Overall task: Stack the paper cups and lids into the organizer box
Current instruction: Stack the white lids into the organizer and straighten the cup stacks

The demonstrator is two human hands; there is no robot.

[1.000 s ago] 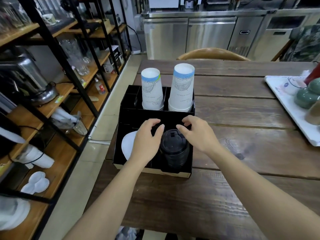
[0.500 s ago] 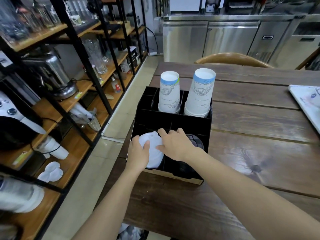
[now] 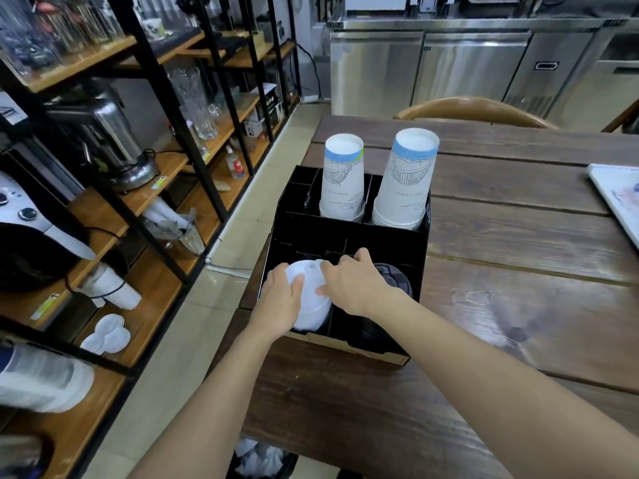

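A black organizer box (image 3: 349, 233) sits at the table's left edge. Two stacks of upside-down white paper cups with blue bands stand in its rear compartments, a narrower stack (image 3: 342, 178) on the left and a wider one (image 3: 404, 181) on the right. A stack of white lids (image 3: 311, 302) lies tilted in the front left compartment. My left hand (image 3: 280, 299) grips its left side and my right hand (image 3: 356, 285) presses on its right side. Black lids (image 3: 390, 274) fill the front right compartment, partly hidden by my right hand.
The wooden table (image 3: 518, 305) stretches to the right, with a white tray (image 3: 619, 195) at its right edge. A wooden chair back (image 3: 473, 112) stands behind the table. Shelves (image 3: 138, 188) with glassware, appliances and lids line the left side across a tiled aisle.
Both hands left the black lids and moved left onto the white lids in the front left compartment. The camera view shifted left and closer.
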